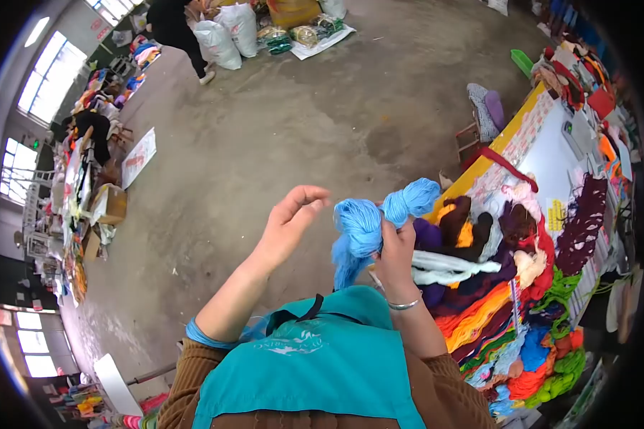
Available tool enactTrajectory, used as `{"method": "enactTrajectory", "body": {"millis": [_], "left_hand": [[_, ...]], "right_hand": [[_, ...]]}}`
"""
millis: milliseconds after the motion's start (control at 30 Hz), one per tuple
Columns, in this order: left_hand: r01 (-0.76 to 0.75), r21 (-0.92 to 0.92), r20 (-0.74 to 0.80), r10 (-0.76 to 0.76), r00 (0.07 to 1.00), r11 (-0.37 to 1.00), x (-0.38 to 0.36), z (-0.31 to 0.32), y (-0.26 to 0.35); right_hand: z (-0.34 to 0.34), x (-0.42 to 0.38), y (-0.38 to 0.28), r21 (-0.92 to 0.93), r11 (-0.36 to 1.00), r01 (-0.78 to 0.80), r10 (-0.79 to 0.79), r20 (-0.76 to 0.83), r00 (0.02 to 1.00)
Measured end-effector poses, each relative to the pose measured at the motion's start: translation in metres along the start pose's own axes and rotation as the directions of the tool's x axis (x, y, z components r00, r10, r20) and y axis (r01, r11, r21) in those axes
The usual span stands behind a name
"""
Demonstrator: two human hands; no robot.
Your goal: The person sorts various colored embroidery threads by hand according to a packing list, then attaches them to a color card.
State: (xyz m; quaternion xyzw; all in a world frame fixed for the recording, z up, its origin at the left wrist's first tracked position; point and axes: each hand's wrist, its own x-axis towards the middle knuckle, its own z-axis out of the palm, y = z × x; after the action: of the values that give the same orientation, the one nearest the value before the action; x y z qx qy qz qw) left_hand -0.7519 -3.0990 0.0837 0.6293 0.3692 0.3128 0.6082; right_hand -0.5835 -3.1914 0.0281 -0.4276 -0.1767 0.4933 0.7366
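In the head view my right hand (396, 250) is closed around a light blue yarn skein (358, 227). The skein is pinched into two bunches, and loose strands hang down at its left side. My left hand (293, 220) is raised just to the left of the skein, apart from it, with its fingers loosely curved and nothing visible in them. A blue band (206, 336), perhaps yarn, circles my left forearm at the brown sleeve's edge. Below my hands is the teal apron (300, 365) I wear.
Many coloured yarn skeins (479, 322) cover the table (551, 136) on my right, beside a pale skein (451, 268). A stool with a patterned cover (483, 111) stands beyond. Another person (175, 28) is near white sacks (218, 43) at the back. A cardboard box (109, 204) is left.
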Motion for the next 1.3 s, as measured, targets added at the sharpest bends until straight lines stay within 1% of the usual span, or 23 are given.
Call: {"method": "enactTrajectory", "body": {"millis": [133,200,267,300,333,400,433,500,533,600,633,733,767,833,867,933,967,1033,1067,1100,1167,1233,1300], "left_hand": [[0.106,-0.033,0.100,-0.102,0.990,0.994,0.065,-0.023,-0.015],[0.118,0.010,0.109,-0.118,0.987,0.993,0.098,-0.023,-0.023],[-0.119,0.027,0.099,0.115,0.988,0.993,0.136,-0.017,-0.027],[-0.060,0.046,0.189,0.050,0.981,0.997,0.161,-0.020,-0.025],[-0.062,0.036,0.214,0.052,0.976,0.997,0.186,-0.022,-0.032],[-0.180,0.097,0.330,0.139,0.934,0.979,0.234,-0.024,-0.046],[-0.187,0.083,0.351,0.147,0.925,0.979,0.259,-0.024,-0.047],[0.001,-0.140,0.556,0.078,0.828,0.990,0.311,-0.028,-0.041],[0.005,-0.145,0.580,0.081,0.811,0.989,0.334,-0.033,-0.035],[0.144,0.048,0.716,-0.134,0.685,0.988,0.381,-0.039,-0.021],[0.134,0.047,0.736,-0.125,0.665,0.990,0.404,-0.041,-0.013],[0.213,0.150,0.763,-0.250,0.597,0.965,0.462,-0.040,0.005],[0.290,0.136,0.783,-0.282,0.554,0.947,0.482,-0.037,0.009],[0.458,0.059,0.836,-0.295,0.463,0.887,0.522,-0.030,0.013],[0.454,0.074,0.852,-0.293,0.434,0.888,0.538,-0.024,0.017],[0.487,0.048,0.852,-0.290,0.437,0.872,0.572,-0.012,0.035],[0.477,0.058,0.864,-0.284,0.416,0.877,0.588,-0.004,0.039],[0.228,0.113,0.846,-0.214,0.488,0.967,0.622,0.014,0.045],[0.045,0.165,0.829,-0.163,0.534,0.985,0.642,0.023,0.050],[0.031,0.167,0.840,-0.158,0.519,0.985,0.662,0.033,0.051],[-0.211,0.187,0.807,-0.027,0.590,0.959,0.709,0.055,0.055],[-0.263,0.192,0.814,-0.004,0.580,0.945,0.758,0.080,0.063],[-0.426,0.311,0.788,0.021,0.616,0.850,0.804,0.105,0.081]], "right_hand": [[0.030,0.072,-0.010,-0.050,0.997,0.064,-0.066,-0.038,0.997],[0.036,0.105,-0.015,-0.057,0.997,0.059,-0.064,-0.095,0.993],[0.043,0.138,-0.020,-0.013,0.997,0.070,-0.071,-0.152,0.986],[0.049,0.155,-0.023,-0.023,0.997,0.074,-0.077,-0.190,0.979],[0.053,0.172,-0.026,-0.030,0.996,0.087,-0.091,-0.212,0.973],[0.059,0.206,-0.029,-0.002,0.995,0.100,-0.099,-0.197,0.975],[0.061,0.224,-0.029,-0.012,0.993,0.116,-0.116,-0.215,0.970],[0.066,0.260,-0.031,-0.038,0.988,0.150,-0.154,-0.244,0.957],[0.066,0.279,-0.035,-0.029,0.984,0.177,-0.178,-0.243,0.954],[0.071,0.313,-0.045,-0.077,0.976,0.201,-0.215,-0.326,0.920],[0.071,0.328,-0.049,-0.095,0.978,0.187,-0.209,-0.353,0.912],[0.066,0.370,-0.058,-0.080,0.983,0.162,-0.181,-0.429,0.885],[0.063,0.381,-0.059,-0.075,0.982,0.171,-0.186,-0.462,0.867],[0.054,0.406,-0.064,-0.030,0.996,0.089,-0.091,-0.514,0.853],[0.035,0.424,-0.052,-0.026,0.985,0.172,-0.156,-0.562,0.812],[0.026,0.440,-0.066,-0.068,0.997,0.033,-0.068,-0.610,0.790],[0.021,0.450,-0.069,-0.070,0.997,0.029,-0.066,-0.623,0.780],[-0.006,0.470,-0.071,-0.129,0.992,0.006,-0.087,-0.634,0.768],[-0.019,0.480,-0.075,-0.135,0.991,0.005,-0.091,-0.634,0.768],[-0.033,0.489,-0.079,-0.137,0.991,0.010,-0.098,-0.650,0.754],[-0.063,0.514,-0.090,-0.131,0.991,0.042,-0.120,-0.677,0.726],[-0.089,0.540,-0.109,-0.092,0.993,0.069,-0.114,-0.713,0.691],[-0.114,0.569,-0.132,-0.026,0.995,0.099,-0.084,-0.758,0.647]]}}
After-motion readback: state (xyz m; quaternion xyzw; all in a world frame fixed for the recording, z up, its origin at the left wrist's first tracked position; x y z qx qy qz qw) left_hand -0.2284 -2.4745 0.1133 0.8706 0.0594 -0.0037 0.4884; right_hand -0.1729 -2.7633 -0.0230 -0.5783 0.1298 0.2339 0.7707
